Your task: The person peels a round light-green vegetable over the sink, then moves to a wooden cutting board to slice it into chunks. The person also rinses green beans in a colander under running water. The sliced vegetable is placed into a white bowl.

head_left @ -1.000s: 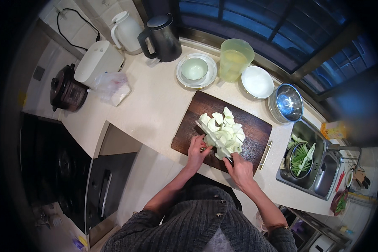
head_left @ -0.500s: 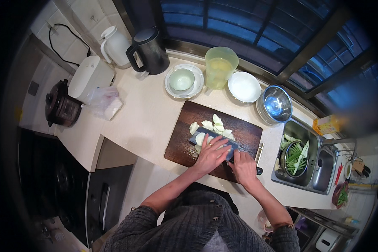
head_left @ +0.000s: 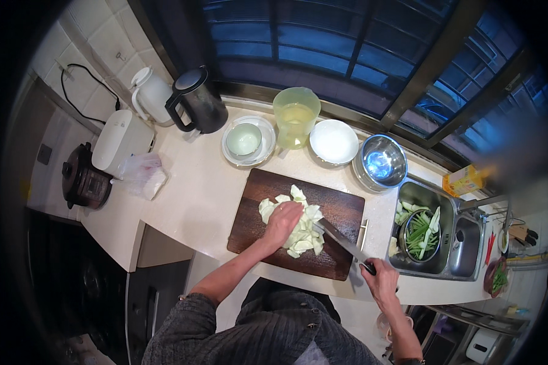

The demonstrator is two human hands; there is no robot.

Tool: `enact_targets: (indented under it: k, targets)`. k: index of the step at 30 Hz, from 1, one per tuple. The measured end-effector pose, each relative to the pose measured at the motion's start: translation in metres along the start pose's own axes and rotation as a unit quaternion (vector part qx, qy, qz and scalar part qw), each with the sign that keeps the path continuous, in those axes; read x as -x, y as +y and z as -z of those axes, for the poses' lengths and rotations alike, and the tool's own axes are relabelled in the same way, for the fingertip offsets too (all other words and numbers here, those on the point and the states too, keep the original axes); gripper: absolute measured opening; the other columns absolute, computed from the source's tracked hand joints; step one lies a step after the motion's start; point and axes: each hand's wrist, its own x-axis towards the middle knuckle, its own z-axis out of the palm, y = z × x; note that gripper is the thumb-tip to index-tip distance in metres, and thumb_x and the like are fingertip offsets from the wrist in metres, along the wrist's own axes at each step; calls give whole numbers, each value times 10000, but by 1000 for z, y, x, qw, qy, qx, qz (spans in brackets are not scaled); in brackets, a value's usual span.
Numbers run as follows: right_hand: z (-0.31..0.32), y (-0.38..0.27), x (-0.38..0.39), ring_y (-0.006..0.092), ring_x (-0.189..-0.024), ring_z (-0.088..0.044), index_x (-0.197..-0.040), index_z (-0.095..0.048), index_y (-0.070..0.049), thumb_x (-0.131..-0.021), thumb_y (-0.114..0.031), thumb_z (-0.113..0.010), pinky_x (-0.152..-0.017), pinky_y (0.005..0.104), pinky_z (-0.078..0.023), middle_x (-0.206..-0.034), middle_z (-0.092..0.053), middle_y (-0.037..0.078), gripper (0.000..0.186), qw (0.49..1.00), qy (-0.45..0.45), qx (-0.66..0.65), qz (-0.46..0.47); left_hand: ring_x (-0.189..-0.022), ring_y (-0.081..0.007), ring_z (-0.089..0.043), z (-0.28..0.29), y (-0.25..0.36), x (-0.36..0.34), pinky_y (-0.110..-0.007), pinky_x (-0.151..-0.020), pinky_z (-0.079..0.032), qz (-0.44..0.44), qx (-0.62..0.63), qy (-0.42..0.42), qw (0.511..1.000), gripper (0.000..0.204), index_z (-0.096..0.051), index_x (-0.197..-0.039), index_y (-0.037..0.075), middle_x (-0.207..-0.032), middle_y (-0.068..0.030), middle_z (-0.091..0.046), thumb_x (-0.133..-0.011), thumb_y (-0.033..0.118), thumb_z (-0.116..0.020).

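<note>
A heap of pale green-white vegetable slices (head_left: 304,240) lies on the dark wooden cutting board (head_left: 259,191). My left hand (head_left: 284,221) rests against the left part of the heap, fingers stretched out and not closed around any slice. At the board's right side, my right hand (head_left: 382,281) grips the black handle of a kitchen knife (head_left: 345,244). Its blade slants up and left, with the tip end at the heap's right edge. Some slices are hidden beneath my left hand.
Behind the board stand a pale green bowl (head_left: 245,139) on plates, a jug of yellowish liquid (head_left: 296,121), a white bowl (head_left: 333,142) and a metal bowl (head_left: 380,161). The sink (head_left: 447,243) at right holds a pot of green beans (head_left: 420,237). A dark kettle (head_left: 201,103) stands back left.
The knife has swung from lying flat across the slices to the heap's right side. My right hand moved right and nearer; my left hand came off the blade. The slices are now bunched together.
</note>
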Motion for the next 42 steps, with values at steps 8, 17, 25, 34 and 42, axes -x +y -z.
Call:
enact_targets:
  k: [8, 17, 25, 34, 42]
  targets:
    - [-84, 21, 15, 106, -514, -583, -814, -577, 6, -995, -192, -621, -474, 253, -480, -657, -653, 78, 271, 820, -40, -481, -308, -471, -239, -668, -80, -49, -165, -363, -488, -530, 373, 168, -30, 912, 414, -642, -763, -64, -609, -153, -650, -949, 305, -646]
    - [-109, 25, 5, 404, -622, -656, -796, -594, -13, -938, -410, -633, -579, 478, -523, -649, -650, 201, 423, 989, -83, -49, -115, -565, -241, -718, -98, -57, -224, -359, -637, -590, 441, -131, -128, 878, 401, -717, -961, 5, -780, -125, -739, -789, 362, -780]
    - [-115, 23, -6, 345, -560, -669, -780, -610, -27, -917, -530, -618, -510, 454, -519, -583, -639, 160, 521, 996, -69, 25, -47, -581, -243, -720, -94, -50, -233, -360, -621, -599, 474, -59, -58, 877, 265, -711, -949, -28, -761, -139, -731, -788, 183, -723]
    - [-112, 29, -4, 301, -561, -682, -784, -635, -48, -940, -557, -555, -514, 434, -519, -584, -650, 122, 539, 996, -76, 37, -18, -531, -336, -689, -88, -30, -232, -376, -427, -588, 457, 262, 81, 846, 221, -588, -860, -216, -744, -291, -660, -814, 0, -583]
    - [-53, 98, 55, 350, -594, -653, -779, -623, -53, -920, -328, -690, -551, 443, -498, -647, -652, 148, 317, 980, 108, -89, -145, -498, -316, -681, -80, -29, -218, -397, -426, -535, 294, 57, 101, 949, 180, -616, -736, -87, -618, -181, -641, -821, 70, -639]
